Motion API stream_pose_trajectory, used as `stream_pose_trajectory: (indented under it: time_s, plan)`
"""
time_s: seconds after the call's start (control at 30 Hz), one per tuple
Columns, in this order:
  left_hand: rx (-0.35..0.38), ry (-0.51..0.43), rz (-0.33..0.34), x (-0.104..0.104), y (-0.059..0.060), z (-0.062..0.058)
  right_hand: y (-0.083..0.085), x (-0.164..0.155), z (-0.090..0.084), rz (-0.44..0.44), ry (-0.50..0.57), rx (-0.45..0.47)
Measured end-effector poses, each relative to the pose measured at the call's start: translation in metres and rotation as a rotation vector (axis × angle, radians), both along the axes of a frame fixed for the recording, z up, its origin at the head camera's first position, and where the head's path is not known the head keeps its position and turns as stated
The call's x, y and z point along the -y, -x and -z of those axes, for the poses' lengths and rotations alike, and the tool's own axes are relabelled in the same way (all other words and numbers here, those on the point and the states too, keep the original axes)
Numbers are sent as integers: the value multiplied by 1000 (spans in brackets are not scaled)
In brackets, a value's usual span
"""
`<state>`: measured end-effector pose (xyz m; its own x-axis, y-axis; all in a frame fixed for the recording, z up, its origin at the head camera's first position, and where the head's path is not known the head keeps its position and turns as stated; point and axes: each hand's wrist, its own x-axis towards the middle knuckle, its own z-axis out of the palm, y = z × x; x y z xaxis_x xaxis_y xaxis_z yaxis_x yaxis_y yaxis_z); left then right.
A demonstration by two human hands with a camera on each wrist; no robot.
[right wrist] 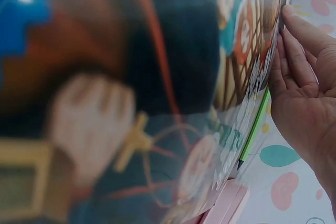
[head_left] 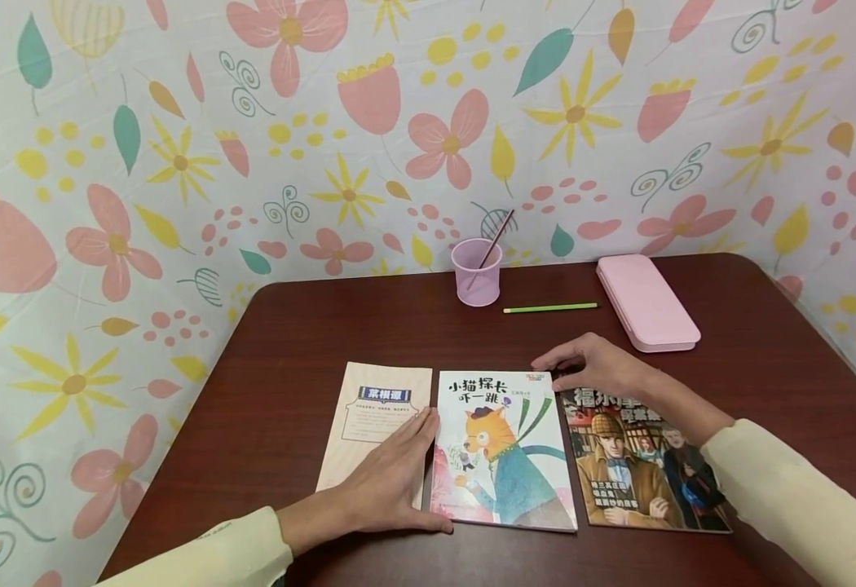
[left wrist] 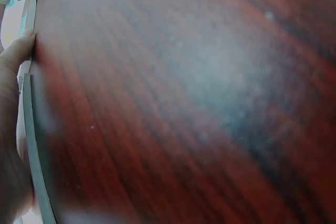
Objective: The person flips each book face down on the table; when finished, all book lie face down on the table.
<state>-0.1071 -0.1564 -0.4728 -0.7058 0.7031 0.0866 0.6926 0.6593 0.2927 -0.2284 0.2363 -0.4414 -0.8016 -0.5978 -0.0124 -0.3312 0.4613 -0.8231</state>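
Three books lie side by side on the dark red-brown table: a beige booklet, a cat-detective picture book and a detective comic. My left hand lies flat on the beige booklet, its straight fingers against the cat book's left edge. In the left wrist view a fingertip touches a thin book edge. My right hand rests at the far edges of the cat book and the comic, fingers touching the cat book's top right corner. The right wrist view shows the comic's cover and straight fingers against its edge.
A pink cup with a brown pencil stands at the back. A green pencil lies beside a closed pink case. Flowered cloth walls close in the table at the back and sides.
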Motion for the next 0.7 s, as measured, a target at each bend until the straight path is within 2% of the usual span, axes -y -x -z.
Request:
stream_pose_trajectory:
  time_s: [0.3, 0.7]
  plan:
    - [7, -28, 6, 2, 1, 2, 3, 0, 2, 11, 11, 1]
    - [143, -133, 30, 5, 6, -2, 5, 1, 4, 17, 28, 20]
